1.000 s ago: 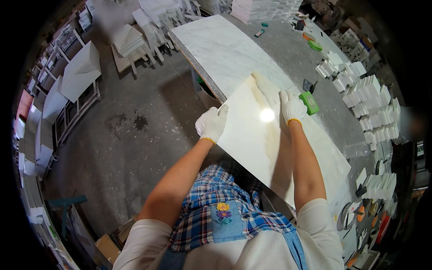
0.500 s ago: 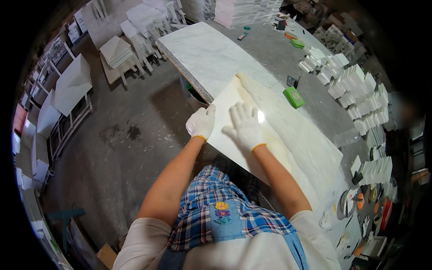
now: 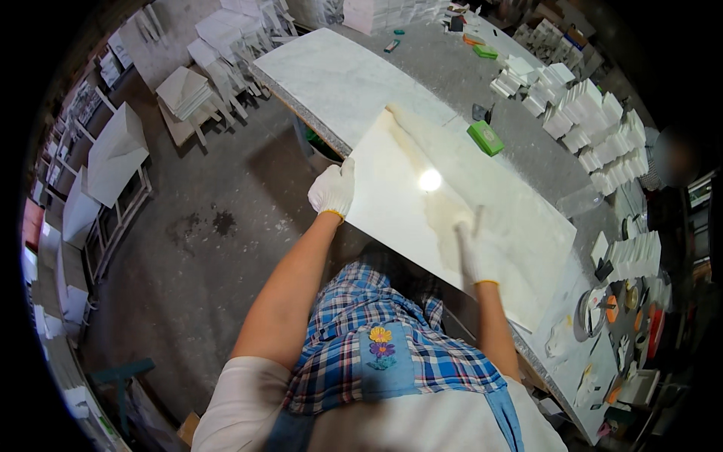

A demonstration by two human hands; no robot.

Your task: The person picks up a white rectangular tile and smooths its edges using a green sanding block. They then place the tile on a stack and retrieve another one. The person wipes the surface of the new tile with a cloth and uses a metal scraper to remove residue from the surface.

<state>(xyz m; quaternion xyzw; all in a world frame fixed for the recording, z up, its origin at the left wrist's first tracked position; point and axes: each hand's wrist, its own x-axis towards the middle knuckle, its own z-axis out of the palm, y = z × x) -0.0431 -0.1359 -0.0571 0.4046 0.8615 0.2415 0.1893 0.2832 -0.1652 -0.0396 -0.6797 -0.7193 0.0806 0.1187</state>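
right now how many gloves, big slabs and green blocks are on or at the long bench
white gloved hands: 2, the left hand gripping the edge of the glossy tile, the right hand flat on its face
large slabs: 2, the glossy tile and the grey-veined marble slab beyond it
green blocks: 2, near block, far block
total: 6

White gloves (image 3: 333, 188), cream slab (image 3: 452, 203) w/ tan streaks, green block (image 3: 486, 138).

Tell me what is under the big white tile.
The tile lies on a long marble bench, its near edge jutting past the bench over the floor. The bench surface beneath it is hidden.
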